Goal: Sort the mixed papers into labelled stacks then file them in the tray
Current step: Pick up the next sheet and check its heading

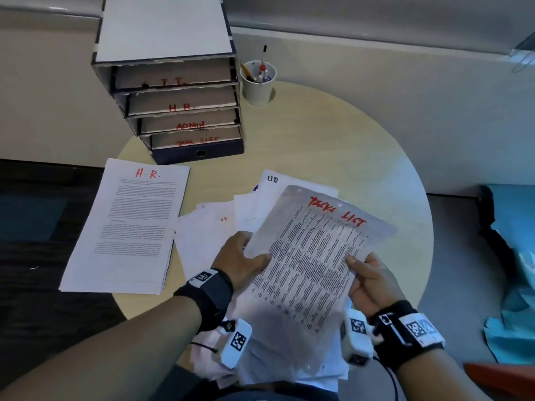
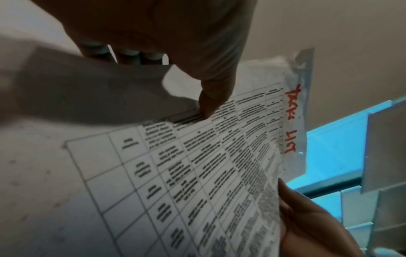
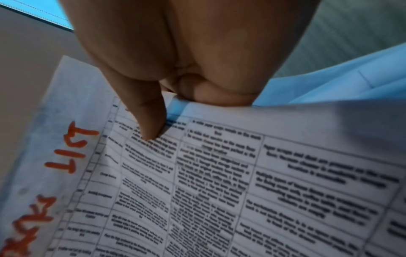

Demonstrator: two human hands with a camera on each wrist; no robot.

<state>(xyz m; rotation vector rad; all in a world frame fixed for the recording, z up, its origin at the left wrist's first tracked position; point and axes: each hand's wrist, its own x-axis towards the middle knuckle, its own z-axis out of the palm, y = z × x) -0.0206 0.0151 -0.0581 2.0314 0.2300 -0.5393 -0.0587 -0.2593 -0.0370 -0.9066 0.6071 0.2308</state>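
"TASK LIST" on held sheet point(image 1: 312, 256); "H.R." on stack point(image 1: 130, 224).

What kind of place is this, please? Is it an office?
Probably an office or a desk corner. A cardboard filing tray has shelves labelled I.T., H.R., ADMIN and TASK LIST; a cup of pens stands on the round table; printed papers lie sorted.

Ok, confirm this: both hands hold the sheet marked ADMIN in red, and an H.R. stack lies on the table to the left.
Wrong label. The sheet held by the left hand and right hand reads TASK LIST in red, as the head view shows. The rest stands: the H.R. stack lies on the table to the left.
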